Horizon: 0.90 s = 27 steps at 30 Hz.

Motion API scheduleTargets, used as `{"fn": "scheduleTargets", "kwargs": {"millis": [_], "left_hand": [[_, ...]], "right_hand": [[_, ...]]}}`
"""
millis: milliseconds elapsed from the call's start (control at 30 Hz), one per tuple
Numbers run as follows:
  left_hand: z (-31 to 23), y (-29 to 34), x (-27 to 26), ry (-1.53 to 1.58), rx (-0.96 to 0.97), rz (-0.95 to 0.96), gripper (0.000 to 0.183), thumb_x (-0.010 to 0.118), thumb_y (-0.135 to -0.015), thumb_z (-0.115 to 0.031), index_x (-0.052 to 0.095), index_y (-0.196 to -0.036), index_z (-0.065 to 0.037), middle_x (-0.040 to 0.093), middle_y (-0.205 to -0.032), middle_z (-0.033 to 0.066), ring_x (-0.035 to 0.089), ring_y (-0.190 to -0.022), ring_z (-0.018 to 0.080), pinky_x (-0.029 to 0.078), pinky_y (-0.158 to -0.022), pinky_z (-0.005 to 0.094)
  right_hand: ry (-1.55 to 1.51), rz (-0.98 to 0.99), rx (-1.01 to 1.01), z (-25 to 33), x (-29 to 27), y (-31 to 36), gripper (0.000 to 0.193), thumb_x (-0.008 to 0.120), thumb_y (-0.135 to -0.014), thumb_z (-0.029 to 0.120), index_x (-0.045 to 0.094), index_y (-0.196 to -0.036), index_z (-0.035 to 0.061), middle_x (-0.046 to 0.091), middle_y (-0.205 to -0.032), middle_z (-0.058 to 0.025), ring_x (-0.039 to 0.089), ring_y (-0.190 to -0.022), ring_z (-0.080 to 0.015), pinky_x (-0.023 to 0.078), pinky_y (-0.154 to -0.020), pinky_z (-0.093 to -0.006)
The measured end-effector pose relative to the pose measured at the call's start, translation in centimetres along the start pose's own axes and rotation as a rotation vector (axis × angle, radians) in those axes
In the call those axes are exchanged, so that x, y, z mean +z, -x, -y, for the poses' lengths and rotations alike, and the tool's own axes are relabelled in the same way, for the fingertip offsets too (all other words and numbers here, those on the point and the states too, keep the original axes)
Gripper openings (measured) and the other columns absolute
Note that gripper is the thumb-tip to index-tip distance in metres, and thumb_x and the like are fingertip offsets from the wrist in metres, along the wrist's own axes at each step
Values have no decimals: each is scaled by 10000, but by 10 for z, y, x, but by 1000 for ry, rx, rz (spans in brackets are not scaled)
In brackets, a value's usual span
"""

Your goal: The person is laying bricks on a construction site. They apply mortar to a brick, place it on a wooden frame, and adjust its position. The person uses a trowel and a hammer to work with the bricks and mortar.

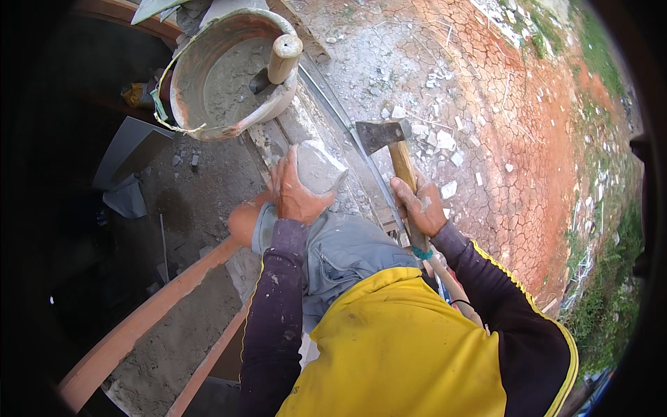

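1 bucket (281, 103) holds gray mortar (226, 80) and 1 wooden-handled tool (285, 59). White rubble (445, 141) lies scattered on cracked reddish ground (521, 215); grass (611, 299) grows at far right.

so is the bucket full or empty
Partly full: the bucket holds grey mortar, its surface sitting below the rim, with a wooden handle sticking up at one side. Depth is hidden.

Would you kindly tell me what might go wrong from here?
A stray stroke of the hatchet in the right hand could catch the left hand, which holds the grey chunk. The wooden handle standing at the rim of the bucket might get knocked.
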<state>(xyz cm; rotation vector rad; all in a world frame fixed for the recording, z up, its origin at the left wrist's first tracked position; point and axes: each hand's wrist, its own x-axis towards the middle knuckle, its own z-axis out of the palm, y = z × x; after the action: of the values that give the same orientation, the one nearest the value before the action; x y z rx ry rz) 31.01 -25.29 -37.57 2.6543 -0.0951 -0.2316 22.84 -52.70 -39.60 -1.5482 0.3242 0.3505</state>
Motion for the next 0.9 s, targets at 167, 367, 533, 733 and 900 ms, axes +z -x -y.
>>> {"fn": "scheduleTargets", "kwargs": {"millis": [167, 367, 533, 733, 900], "left_hand": [[-3, 1, -31, -29, 397, -116, 1071, 869, -610, -183, 431, -1587, -159, 518, -1518, 126, 429, -1447, 396, 241, -1230, 631], [-1, 17, -39, -216, 617, -146, 882, 706, -737, -40, 493, -1555, -295, 505, -1527, 39, 394, -1476, 333, 244, -1231, 650], [1, 35, -28, -210, 719, -174, 888, 730, -748, -69, 479, -1573, -281, 503, -1555, 45, 428, -1457, 346, 265, -1233, 621], [6, 18, -10, 466, -90, -188, 1254, 972, -577, -267, 333, -1606, 54, 479, -1519, 278, 437, -1447, 446, 334, -1226, 554], [13, 2, -8, 928, -422, -121, 1001, 949, -705, -196, 436, -1492, 148, 600, -1400, 280, 621, -1262, 336, 488, -1097, 418]], "right_hand": [[72, -9, 13, 20, -12, -19, 673, 738, -1004, 491, 574, -1411, -19, 588, -691, 9, 551, -556, -72, 440, -508, -275], [105, 42, 101, -1, -7, -8, 710, 754, -989, 477, 557, -1455, -20, 595, -703, 3, 563, -559, -77, 455, -511, -277], [14, 93, 120, -13, 6, -3, 613, 746, -1003, 412, 569, -1397, -23, 591, -700, -5, 561, -539, -87, 448, -497, -270], [37, 53, 84, -6, 4, -11, 618, 758, -996, 408, 570, -1370, -47, 602, -694, -12, 563, -543, -87, 454, -499, -277], [43, -10, 36, 5, 1, -19, 657, 774, -991, 400, 546, -1376, -80, 607, -678, -18, 563, -527, -91, 461, -493, -283]]}}
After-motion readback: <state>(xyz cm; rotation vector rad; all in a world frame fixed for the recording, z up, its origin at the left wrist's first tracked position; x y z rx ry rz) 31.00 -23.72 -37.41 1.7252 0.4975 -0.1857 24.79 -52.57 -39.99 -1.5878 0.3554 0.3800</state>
